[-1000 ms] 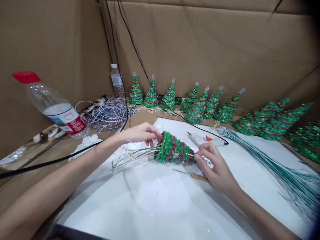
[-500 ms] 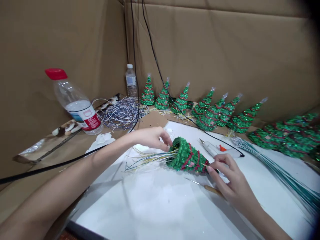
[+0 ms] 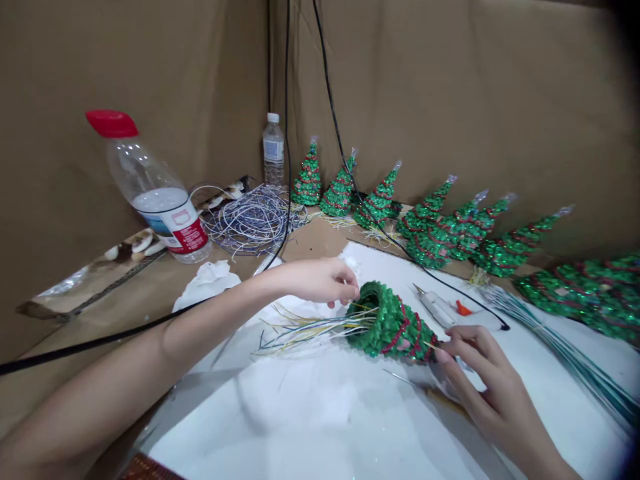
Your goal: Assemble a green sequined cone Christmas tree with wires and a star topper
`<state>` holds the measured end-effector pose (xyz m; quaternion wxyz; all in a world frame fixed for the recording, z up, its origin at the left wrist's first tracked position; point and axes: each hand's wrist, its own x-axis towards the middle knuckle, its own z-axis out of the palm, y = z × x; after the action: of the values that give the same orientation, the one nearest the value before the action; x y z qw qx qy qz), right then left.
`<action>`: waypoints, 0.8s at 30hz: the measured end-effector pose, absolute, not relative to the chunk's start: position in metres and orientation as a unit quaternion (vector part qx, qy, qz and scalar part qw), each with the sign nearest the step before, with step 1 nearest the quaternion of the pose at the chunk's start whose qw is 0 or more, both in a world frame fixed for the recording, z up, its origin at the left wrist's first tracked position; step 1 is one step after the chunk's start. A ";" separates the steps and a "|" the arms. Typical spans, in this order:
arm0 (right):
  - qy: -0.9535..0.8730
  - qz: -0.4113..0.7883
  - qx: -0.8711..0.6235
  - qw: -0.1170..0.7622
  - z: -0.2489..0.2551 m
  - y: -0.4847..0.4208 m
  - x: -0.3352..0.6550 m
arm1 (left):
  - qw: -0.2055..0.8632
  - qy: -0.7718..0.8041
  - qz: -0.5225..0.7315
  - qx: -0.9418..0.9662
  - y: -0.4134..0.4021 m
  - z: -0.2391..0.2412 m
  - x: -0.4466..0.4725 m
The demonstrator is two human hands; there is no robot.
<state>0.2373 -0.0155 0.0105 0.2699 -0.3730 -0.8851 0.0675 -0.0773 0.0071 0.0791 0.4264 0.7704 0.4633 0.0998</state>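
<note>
A small green beaded Christmas tree [image 3: 387,323] with red garland lies on its side, its hollow base facing left and its tip right. Out of that base spills a bundle of thin white, yellow and blue-green wires [image 3: 310,328]. At the rim of the opening, my left hand [image 3: 330,281] has its fingers pinched together on what looks like a thin yellow wire. My right hand [image 3: 483,370] pinches a short pale yellow wire end [image 3: 430,345] beside the tip. Under the right hand an awl [image 3: 445,400] with a wooden handle lies partly hidden.
A hot glue gun [image 3: 440,310] and bundled green wires [image 3: 560,347] lie on the right of the white board [image 3: 240,427]. Finished trees [image 3: 340,193] line the cardboard wall. Left stand a red-capped bottle [image 3: 160,200] and tangled wire [image 3: 255,220]. A black cord [image 3: 330,93] hangs across.
My view has shifted, so most things sit further right. My left hand has drawn slightly away from the tree's opening; the right hand stays at the tip.
</note>
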 end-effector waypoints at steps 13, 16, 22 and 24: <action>-0.892 0.040 -0.389 0.226 0.007 -0.015 0.239 | 0.373 0.432 0.155 0.806 0.015 0.050 -0.066; -0.893 0.040 -0.386 0.226 0.006 -0.012 0.242 | 0.417 0.421 0.147 0.792 0.016 0.048 -0.065; -0.885 0.060 -0.397 0.237 0.006 -0.009 0.238 | 0.413 0.464 0.124 0.774 0.016 0.049 -0.064; -0.885 0.062 -0.397 0.237 0.007 -0.009 0.237 | 0.425 0.486 0.114 0.755 0.016 0.048 -0.064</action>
<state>0.2369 -0.0089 0.0075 0.2372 -0.3967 -0.8846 0.0621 -0.0636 0.0160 0.0477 0.4245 0.7551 0.4863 0.1145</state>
